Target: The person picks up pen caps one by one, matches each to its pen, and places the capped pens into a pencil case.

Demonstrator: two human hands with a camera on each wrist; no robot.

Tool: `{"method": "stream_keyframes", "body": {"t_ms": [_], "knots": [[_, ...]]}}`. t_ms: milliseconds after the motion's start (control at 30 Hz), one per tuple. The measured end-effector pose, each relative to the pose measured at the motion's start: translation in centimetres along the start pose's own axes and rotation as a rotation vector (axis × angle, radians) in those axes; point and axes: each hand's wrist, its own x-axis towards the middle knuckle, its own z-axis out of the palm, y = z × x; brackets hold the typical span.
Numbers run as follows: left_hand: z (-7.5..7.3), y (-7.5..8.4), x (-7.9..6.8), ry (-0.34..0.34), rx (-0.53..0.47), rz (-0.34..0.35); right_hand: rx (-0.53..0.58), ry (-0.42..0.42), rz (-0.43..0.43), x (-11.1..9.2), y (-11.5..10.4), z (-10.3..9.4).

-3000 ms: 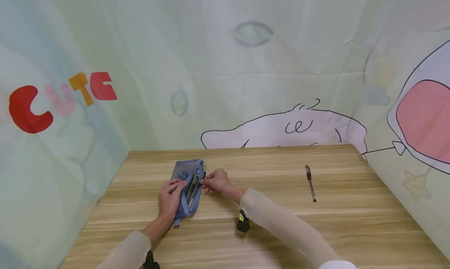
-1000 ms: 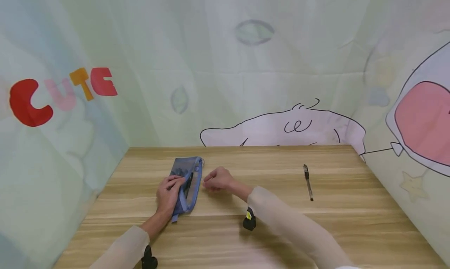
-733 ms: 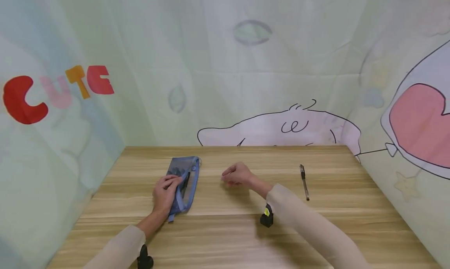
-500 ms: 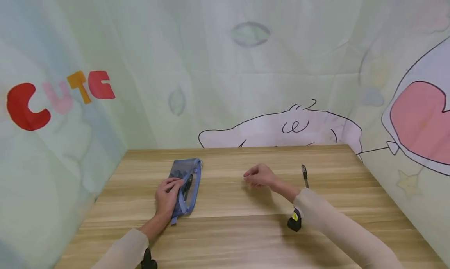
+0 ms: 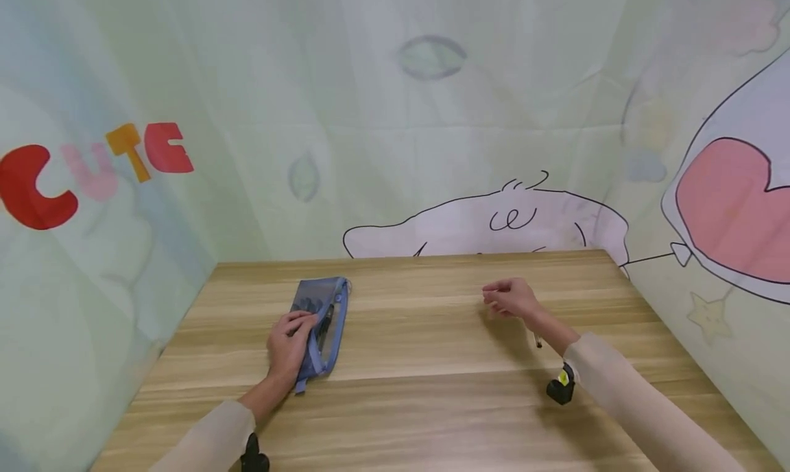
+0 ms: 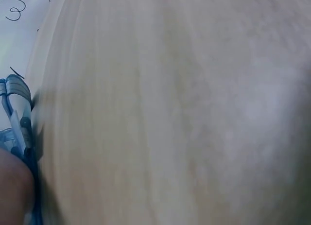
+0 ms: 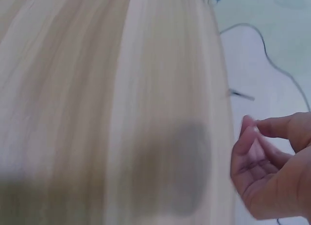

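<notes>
A blue see-through zip pencil case (image 5: 316,293) lies on the left of the table, its zip side gaping and dark pens (image 5: 324,329) showing inside. My left hand (image 5: 287,343) holds it by the near edge of the opening. In the left wrist view only part of that hand (image 6: 14,191) and the case's end (image 6: 19,94) appear. Over the table's right side hovers my right hand (image 5: 513,298), thumb and fingers loosely bent with nothing between them, as the right wrist view of the hand (image 7: 272,171) shows. Beneath its wrist, the tip of a pen (image 5: 538,341) peeks out; the rest is hidden.
The wood-grain table (image 5: 407,410) is enclosed by a printed cloth backdrop (image 5: 370,115) at the back and sides. Black wrist-worn devices (image 5: 561,386) hang under both sleeves.
My right hand has left the pencil case's opening and moved right across the table, now covering most of the lone pen. The left hand has stayed on the case.
</notes>
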Motion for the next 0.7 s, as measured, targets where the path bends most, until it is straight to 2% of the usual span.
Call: {"method": "stream_keyframes", "body": {"t_ms": [133, 367, 467, 600, 700], "knots": [[0.0, 0.0, 0.0, 0.0, 0.013, -0.004, 0.045, 0.072, -0.026, -0.1, 0.9, -1.0], [-0.1, 0.0, 0.0, 0.002, 0.006, -0.01, 0.18, 0.182, -0.023, 0.1, 2.8, -3.5], [-0.1, -0.1, 0.0, -0.002, 0.009, -0.006, 0.112, 0.258, -0.018, 0.0, 3.9, -4.3], [0.0, -0.1, 0.0, -0.004, 0.004, -0.006, -0.094, 0.381, -0.018, -0.1, 5.3, -5.0], [0.1, -0.1, 0.1, 0.002, -0.004, 0.0, -0.166, 0.396, -0.002, -0.1, 5.9, -5.3]]}}
